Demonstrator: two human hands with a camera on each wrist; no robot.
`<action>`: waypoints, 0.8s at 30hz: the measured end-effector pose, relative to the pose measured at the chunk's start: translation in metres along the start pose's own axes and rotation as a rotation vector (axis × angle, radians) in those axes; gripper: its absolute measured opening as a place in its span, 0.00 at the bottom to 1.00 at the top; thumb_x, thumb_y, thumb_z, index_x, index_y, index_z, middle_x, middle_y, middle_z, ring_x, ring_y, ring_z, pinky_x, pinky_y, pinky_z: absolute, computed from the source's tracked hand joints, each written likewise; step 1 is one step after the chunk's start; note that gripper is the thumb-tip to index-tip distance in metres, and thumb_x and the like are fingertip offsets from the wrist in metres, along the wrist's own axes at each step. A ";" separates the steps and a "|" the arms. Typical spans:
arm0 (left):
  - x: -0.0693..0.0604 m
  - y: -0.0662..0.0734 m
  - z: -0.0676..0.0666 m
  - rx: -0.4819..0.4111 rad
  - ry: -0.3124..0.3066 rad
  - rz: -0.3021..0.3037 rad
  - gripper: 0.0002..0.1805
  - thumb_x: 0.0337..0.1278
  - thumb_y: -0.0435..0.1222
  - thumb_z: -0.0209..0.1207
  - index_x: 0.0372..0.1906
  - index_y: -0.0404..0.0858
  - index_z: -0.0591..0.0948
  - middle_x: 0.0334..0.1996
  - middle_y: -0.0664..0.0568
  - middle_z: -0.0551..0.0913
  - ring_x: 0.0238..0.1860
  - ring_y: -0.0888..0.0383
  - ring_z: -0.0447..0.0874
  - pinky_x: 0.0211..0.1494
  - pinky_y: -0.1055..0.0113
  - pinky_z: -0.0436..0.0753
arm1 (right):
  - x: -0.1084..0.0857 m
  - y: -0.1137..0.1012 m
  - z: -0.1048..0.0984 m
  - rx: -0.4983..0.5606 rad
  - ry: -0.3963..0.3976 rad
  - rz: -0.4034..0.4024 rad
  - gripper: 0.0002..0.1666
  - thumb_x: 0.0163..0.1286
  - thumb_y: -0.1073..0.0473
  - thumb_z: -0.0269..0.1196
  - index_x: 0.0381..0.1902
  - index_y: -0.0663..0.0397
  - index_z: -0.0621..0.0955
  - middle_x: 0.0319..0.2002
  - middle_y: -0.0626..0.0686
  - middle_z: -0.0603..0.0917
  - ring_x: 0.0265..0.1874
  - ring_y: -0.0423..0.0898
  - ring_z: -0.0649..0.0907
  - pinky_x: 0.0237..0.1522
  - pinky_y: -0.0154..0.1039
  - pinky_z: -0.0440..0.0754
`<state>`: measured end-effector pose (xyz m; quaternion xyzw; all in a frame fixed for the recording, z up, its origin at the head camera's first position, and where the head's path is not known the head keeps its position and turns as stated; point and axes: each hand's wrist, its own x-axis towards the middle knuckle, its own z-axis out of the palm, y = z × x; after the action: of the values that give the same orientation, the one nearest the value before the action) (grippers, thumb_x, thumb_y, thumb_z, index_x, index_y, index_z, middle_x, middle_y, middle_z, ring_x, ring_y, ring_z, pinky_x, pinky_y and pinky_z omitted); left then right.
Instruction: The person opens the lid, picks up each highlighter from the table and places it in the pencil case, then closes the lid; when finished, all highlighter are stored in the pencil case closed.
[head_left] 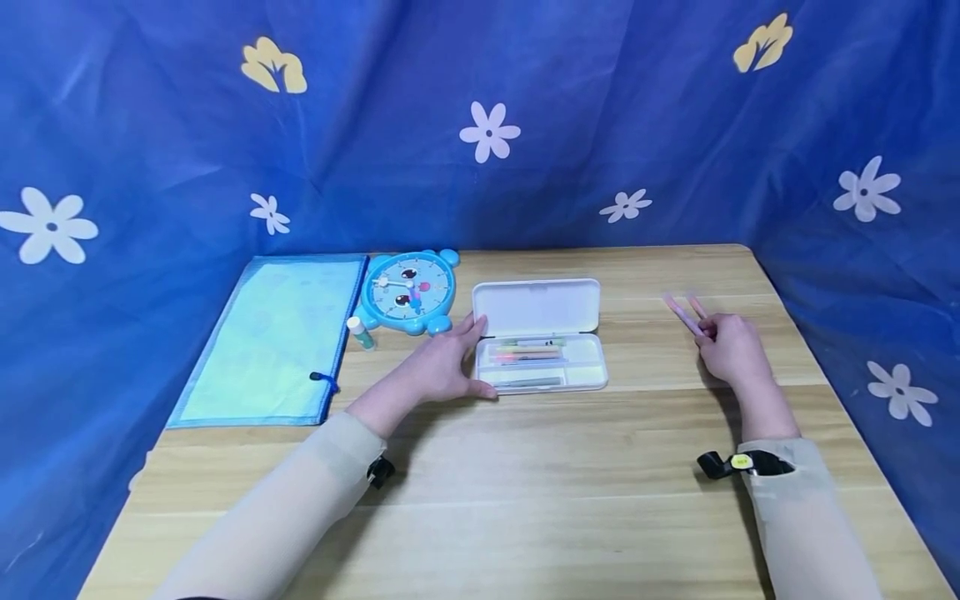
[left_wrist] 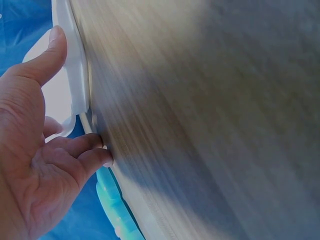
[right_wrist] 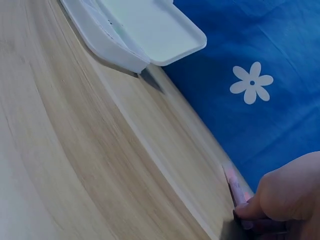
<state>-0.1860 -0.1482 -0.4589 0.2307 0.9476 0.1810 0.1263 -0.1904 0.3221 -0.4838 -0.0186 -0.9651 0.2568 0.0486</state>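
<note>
Left hand (head_left: 450, 367), spread, touches the pencil case (head_left: 536, 308); right hand (head_left: 737, 348) pinches pens (head_left: 684, 316).

The pencil case (head_left: 592, 372) lies just right of the left hand (head_left: 448, 364), touching it, between thumb and fingers at the left end; its lid (head_left: 536, 308) lies behind the tray, right of those fingertips; pens (head_left: 528, 353) lie in the tray; the clock (head_left: 408, 293) lies behind and left of the left fingers; the glue stick (head_left: 362, 335) is farther left, before the clock; the folder (head_left: 270, 342) lies left of both; well right of the case, two pens (head_left: 684, 317) project forward from the right hand (head_left: 733, 348), between its fingers; the curtain (head_left: 555, 192) hangs behind all.
</note>
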 end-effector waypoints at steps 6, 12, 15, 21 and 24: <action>-0.002 0.000 0.000 -0.003 0.001 -0.005 0.72 0.44 0.66 0.77 0.86 0.41 0.50 0.83 0.38 0.49 0.78 0.34 0.60 0.79 0.45 0.63 | -0.001 -0.014 0.001 0.060 0.012 -0.042 0.15 0.75 0.70 0.59 0.54 0.76 0.82 0.42 0.69 0.82 0.42 0.65 0.79 0.48 0.63 0.77; -0.003 0.000 0.000 -0.007 0.003 -0.010 0.72 0.43 0.66 0.78 0.86 0.41 0.50 0.83 0.39 0.50 0.78 0.35 0.60 0.79 0.46 0.64 | -0.005 -0.036 -0.005 0.146 0.052 -0.142 0.14 0.71 0.73 0.61 0.52 0.73 0.84 0.41 0.67 0.81 0.39 0.61 0.80 0.43 0.54 0.76; -0.002 0.001 0.000 -0.009 0.003 -0.009 0.72 0.43 0.66 0.78 0.86 0.41 0.51 0.83 0.39 0.50 0.78 0.35 0.60 0.79 0.46 0.64 | -0.006 -0.049 -0.006 0.184 0.073 -0.193 0.13 0.70 0.75 0.61 0.50 0.71 0.85 0.39 0.64 0.82 0.37 0.58 0.82 0.40 0.45 0.77; -0.002 0.001 -0.002 -0.016 0.004 -0.007 0.72 0.43 0.65 0.79 0.86 0.41 0.51 0.83 0.39 0.50 0.78 0.35 0.60 0.79 0.46 0.64 | -0.008 -0.079 -0.004 0.267 0.077 -0.256 0.10 0.71 0.75 0.62 0.48 0.69 0.86 0.38 0.61 0.83 0.37 0.54 0.81 0.37 0.30 0.75; -0.002 0.001 -0.003 -0.020 0.000 -0.005 0.72 0.43 0.64 0.79 0.86 0.41 0.51 0.83 0.39 0.50 0.78 0.36 0.60 0.79 0.47 0.64 | -0.009 -0.095 -0.002 0.281 0.057 -0.290 0.11 0.71 0.76 0.63 0.49 0.68 0.86 0.37 0.60 0.83 0.36 0.52 0.80 0.37 0.31 0.75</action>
<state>-0.1849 -0.1493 -0.4559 0.2269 0.9464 0.1904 0.1289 -0.1820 0.2406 -0.4358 0.1205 -0.9104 0.3788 0.1146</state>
